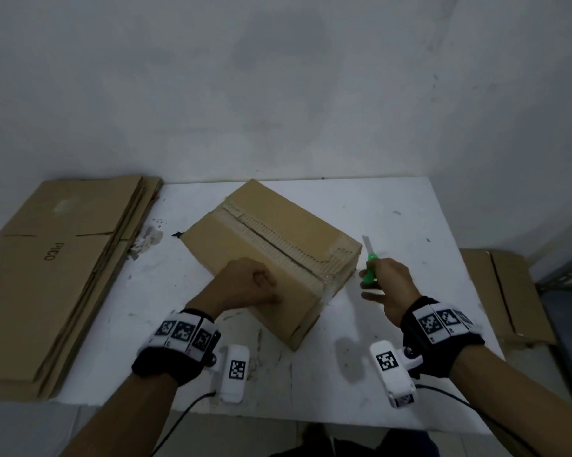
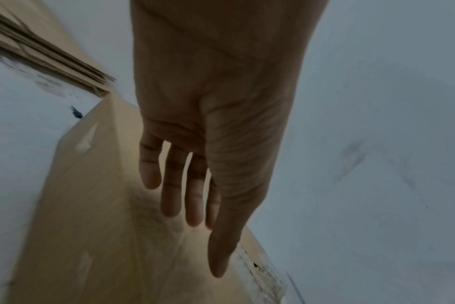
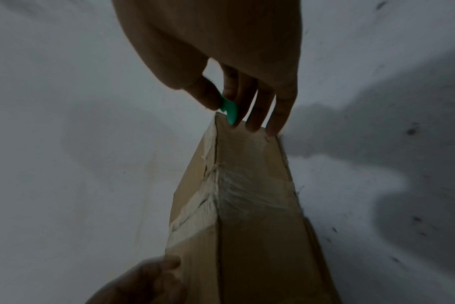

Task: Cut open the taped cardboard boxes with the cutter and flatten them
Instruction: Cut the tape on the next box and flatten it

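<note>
Cardboard box [image 1: 271, 255] — closed, set askew at the middle of my white table [image 1: 393, 212], its taped centre seam torn and ragged. 
My left hand [image 1: 245, 285] — on the box's near top face, fingers straight in the wrist view, holding nothing. 
My right hand [image 1: 388, 285] — just beside the box's right end, gripping the green cutter [image 1: 369, 263], blade out and pointing away. 
Flattened cardboard [image 1: 57, 265] — stacked at the table's left. 
More cardboard [image 1: 505, 298] — off to the right.
</note>
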The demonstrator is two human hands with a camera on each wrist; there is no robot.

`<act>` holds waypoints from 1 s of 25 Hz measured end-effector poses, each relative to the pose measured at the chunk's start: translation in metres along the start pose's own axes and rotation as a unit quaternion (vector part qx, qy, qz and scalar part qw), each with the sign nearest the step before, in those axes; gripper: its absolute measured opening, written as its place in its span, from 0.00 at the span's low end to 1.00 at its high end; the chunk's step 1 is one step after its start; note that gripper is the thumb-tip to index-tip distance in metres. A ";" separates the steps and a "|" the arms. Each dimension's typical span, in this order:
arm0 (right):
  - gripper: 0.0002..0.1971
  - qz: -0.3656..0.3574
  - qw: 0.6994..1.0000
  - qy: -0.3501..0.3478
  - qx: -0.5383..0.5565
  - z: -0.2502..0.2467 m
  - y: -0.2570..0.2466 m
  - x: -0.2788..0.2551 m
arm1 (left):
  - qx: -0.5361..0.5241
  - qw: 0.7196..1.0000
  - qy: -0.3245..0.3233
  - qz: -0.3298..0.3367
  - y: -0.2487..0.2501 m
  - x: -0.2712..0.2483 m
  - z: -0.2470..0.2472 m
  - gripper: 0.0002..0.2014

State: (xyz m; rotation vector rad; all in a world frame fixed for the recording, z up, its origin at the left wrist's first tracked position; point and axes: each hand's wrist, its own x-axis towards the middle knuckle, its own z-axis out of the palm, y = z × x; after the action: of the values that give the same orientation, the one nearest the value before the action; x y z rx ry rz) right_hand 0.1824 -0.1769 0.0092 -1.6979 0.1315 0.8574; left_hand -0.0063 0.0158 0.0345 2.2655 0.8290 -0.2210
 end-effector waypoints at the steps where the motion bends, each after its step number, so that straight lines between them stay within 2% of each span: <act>1: 0.07 0.020 0.999 -0.028 -0.010 -0.001 0.006 -0.008 | 0.007 1.000 0.008 0.014 0.005 0.009 0.000 0.18; 4: 0.06 0.023 0.997 -0.068 -0.035 0.000 0.023 -0.018 | 0.148 0.986 -0.045 0.054 0.019 0.038 0.007 0.43; 6: 0.04 0.015 0.996 -0.078 -0.034 0.004 0.029 -0.020 | 0.201 0.977 -0.064 0.043 0.026 0.053 0.010 0.52; 11: 0.04 0.011 0.996 -0.092 -0.010 0.010 0.031 -0.027 | 0.211 0.976 -0.060 0.012 0.026 0.071 0.017 0.54; 14: 0.05 0.018 0.995 -0.099 -0.023 0.012 0.032 -0.027 | 0.206 0.978 -0.036 -0.013 0.016 0.072 0.023 0.57; 19: 0.06 0.030 0.987 -0.136 -0.076 0.017 0.038 -0.026 | 0.132 0.991 0.016 -0.012 0.005 0.068 0.031 0.60; 21: 0.06 0.029 0.980 -0.161 -0.109 0.016 0.038 -0.026 | 0.102 0.994 0.035 -0.007 0.003 0.069 0.030 0.57; 25: 0.09 -0.026 0.974 -0.156 -0.161 0.003 0.035 -0.023 | 0.099 0.993 0.063 -0.020 0.010 0.076 0.022 0.46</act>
State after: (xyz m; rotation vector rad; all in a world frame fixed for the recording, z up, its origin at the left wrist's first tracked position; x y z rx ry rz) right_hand 0.1469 -0.1934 -0.0053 -1.8295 -0.2784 1.1399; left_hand 0.0606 0.0340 -0.0046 2.4694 0.9558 -0.1860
